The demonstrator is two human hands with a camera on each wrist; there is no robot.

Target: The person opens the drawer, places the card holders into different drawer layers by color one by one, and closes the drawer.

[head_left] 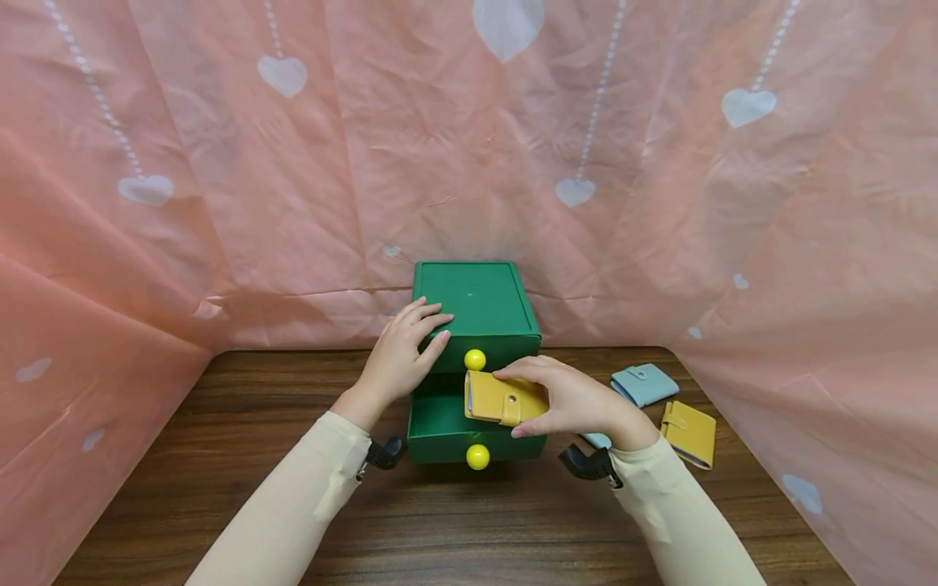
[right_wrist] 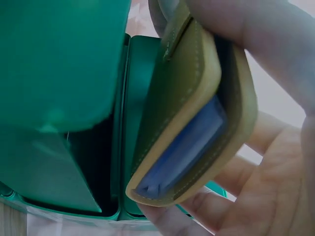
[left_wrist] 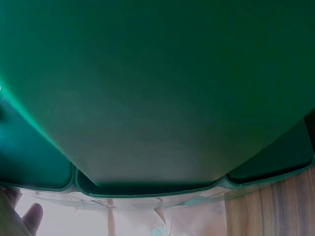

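A green two-drawer cabinet (head_left: 476,297) with yellow knobs stands at the back of the table. Its lower drawer (head_left: 440,450) is pulled out, while the upper drawer (head_left: 506,350) sits in place. My left hand (head_left: 399,346) rests on the cabinet's top at the front left corner, fingers spread. Above the pulled-out drawer my right hand (head_left: 564,399) grips a yellow snap-strap card wallet (head_left: 487,396) between thumb and fingers. From the right wrist view, the wallet (right_wrist: 182,118) appears edge-on, with bluish clear sleeves inside. Green cabinet panels (left_wrist: 157,98) fill most of the left wrist view.
To the right on the wooden table (head_left: 293,488) lie a light blue wallet (head_left: 646,384) and another yellow wallet (head_left: 690,434). A light blue piece (head_left: 597,440) peeks out under my right wrist. A pink curtain (head_left: 440,163) with hearts encloses the back and sides.
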